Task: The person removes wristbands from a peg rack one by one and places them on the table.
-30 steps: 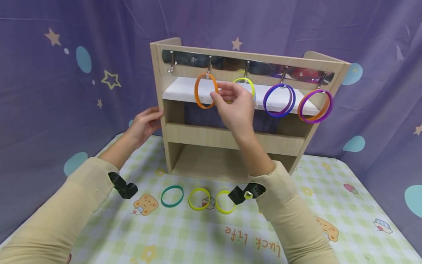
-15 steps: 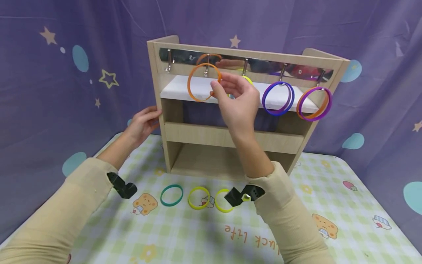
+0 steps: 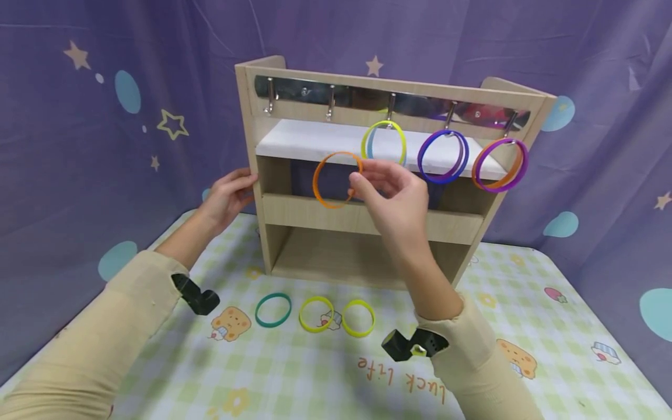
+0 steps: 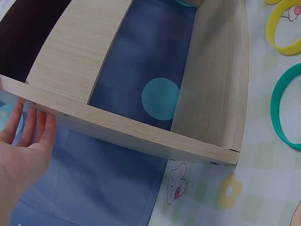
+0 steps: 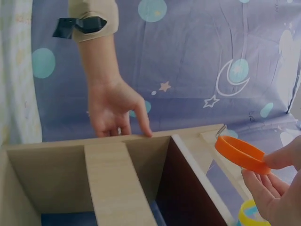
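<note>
My right hand (image 3: 396, 201) holds an orange wristband (image 5: 241, 156) in front of the wooden shelf unit (image 3: 294, 210), thumb and fingers pinched together on the band's edge. From my head, I see the band upright across the opening under the unit's white board (image 3: 310, 137), below its hooks and apart from them. My left hand (image 3: 227, 198) is at the unit's left side, its fingers stretched out and slightly apart, their tips touching the outer face of that side panel.

Along the top of the unit runs a shiny metal strip (image 3: 286, 88) with five hooks. On its middle hook (image 3: 391, 108) hang a yellow wristband (image 3: 363, 144) and a light blue one behind it. The next hook to the right (image 3: 450, 115) carries a blue wristband (image 3: 421, 154) and a purple one, and the unit's rightmost hook (image 3: 510, 123) has another purple with a second orange behind (they overlap closely).

On the cloth-covered table (image 3: 294, 373), just before the unit, lie a teal wristband (image 3: 258, 311) and two yellow ones side by side. Behind the unit hangs a purple star-patterned curtain (image 3: 325, 35).
</note>
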A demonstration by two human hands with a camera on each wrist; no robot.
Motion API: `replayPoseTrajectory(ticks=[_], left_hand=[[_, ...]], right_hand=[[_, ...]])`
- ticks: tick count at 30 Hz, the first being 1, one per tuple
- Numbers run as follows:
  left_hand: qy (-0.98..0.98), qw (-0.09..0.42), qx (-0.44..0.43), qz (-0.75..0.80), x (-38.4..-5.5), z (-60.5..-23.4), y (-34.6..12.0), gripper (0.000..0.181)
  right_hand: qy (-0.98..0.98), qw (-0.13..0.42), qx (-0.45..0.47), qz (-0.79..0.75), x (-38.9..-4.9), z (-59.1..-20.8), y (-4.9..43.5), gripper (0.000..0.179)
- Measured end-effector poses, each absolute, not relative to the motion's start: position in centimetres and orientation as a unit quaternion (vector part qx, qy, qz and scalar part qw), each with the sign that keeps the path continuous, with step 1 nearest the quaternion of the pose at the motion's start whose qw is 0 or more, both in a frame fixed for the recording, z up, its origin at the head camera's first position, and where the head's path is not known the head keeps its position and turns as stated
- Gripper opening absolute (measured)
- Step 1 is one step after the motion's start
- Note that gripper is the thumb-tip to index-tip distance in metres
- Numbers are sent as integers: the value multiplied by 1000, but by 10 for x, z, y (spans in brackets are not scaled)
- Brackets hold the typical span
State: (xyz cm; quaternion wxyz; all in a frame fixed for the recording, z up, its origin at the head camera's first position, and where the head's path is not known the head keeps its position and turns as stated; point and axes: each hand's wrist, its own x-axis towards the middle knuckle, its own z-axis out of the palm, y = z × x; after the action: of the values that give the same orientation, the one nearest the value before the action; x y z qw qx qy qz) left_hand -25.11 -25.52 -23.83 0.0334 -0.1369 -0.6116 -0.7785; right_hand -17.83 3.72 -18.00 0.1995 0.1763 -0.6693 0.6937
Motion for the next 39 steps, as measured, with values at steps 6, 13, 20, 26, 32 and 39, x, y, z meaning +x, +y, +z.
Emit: replayPoseTrajectory(ticks=[6,13,20,26,32,39], left_hand=[[-614,26,-131,-778,-251,-239,-255,16],[-627,25,-129,-768,-247,-244,-258,20],[-631,23,-137,-763,-249,-242,-259,18],[-637,27,-142,-757,-252,-240,-259,15],[-644,35,-144,-751,-254,-240,-259,18],[-637,39,-145,-756,-254,-240,-259,21]], right_hand=[[-688,169,172,685,-175,-195,56,23],[-734,133,153,649,-179,-223,81,24],[-764,88,109,629,-184,-247,108,31],[-769,66,94,629,-185,-260,128,34],[-787,43,80,610,-187,-275,143,36],[-807,-12,44,588,-187,-290,156,43]])
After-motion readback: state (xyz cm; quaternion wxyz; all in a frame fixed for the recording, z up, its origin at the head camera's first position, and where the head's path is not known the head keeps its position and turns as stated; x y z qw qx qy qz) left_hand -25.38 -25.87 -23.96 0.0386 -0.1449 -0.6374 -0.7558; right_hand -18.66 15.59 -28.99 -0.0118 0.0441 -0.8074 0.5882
